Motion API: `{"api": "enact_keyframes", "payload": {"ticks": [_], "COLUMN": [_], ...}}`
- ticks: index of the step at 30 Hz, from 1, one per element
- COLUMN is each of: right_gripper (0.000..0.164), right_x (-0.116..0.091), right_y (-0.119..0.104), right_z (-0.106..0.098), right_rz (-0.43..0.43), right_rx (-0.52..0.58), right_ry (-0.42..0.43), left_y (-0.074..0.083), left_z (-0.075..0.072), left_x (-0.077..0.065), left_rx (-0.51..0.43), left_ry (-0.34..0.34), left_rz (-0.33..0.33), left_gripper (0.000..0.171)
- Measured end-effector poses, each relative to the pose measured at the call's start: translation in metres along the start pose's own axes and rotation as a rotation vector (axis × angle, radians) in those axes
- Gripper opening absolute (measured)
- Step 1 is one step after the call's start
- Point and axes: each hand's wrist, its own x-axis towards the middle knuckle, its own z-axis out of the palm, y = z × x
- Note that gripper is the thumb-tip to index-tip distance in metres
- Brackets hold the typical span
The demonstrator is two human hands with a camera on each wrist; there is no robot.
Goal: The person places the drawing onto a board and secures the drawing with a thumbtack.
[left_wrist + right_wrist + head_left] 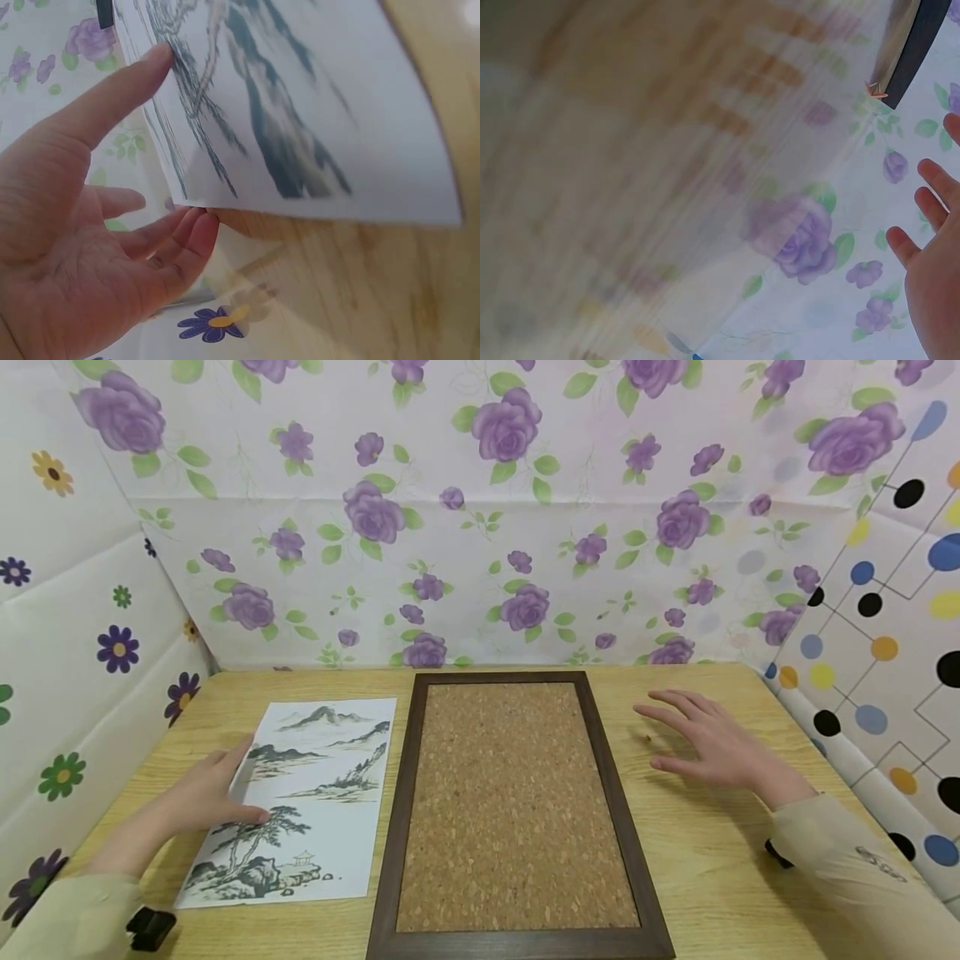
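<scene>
My left hand [198,797] is at the left edge of a white print [341,852] with an ink landscape of mountains, a pine and a pavilion. In the left wrist view, the thumb of my left hand [67,247] lies straight over the printed face, while the other fingers reach loosely to the edge. Right of the print lies a cork board [517,802] in a dark brown frame. Over the table to the board's right, my right hand [712,743] hovers with fingers spread, holding nothing. The right wrist view catches part of this hand [937,277].
A small dark speck [647,739] lies on the wooden table [697,877] near my right fingertips. Purple-flowered cloth [465,568] hangs along the back. A cloth with flowers [112,693] stands at left, and a dotted one [870,677] at right.
</scene>
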Motion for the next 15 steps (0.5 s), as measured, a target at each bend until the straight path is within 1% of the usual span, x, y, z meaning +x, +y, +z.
{"api": "enact_keyframes", "payload": {"ticks": [6,9,13,15], "right_gripper": [0.081,0.08,0.079,0.078], "right_x": [0.002,0.0031,0.0035,0.0036], "right_y": [0.0002,0.0008,0.0014,0.0013], "right_z": [0.0007,0.0015,0.0021,0.0022], "right_rz": [0.0,-0.004,-0.002,0.003], "right_rx": [0.007,0.009,0.017,0.018], "right_ry": [-0.01,-0.005,-0.001,-0.004], "left_y": [0.0011,0.0004,-0.0028,-0.0054], "left_z": [-0.0023,-0.0032,-0.0022,-0.001], "left_x": [0.0013,0.0012,0.0013,0.0011], "left_rx": [-0.085,-0.112,-0.141,-0.146], "left_ry": [-0.044,-0.06,-0.063,-0.057], "left_rz": [-0.046,-0.067,-0.069,-0.056], "left_gripper": [0.132,0.13,0.124,0.12]}}
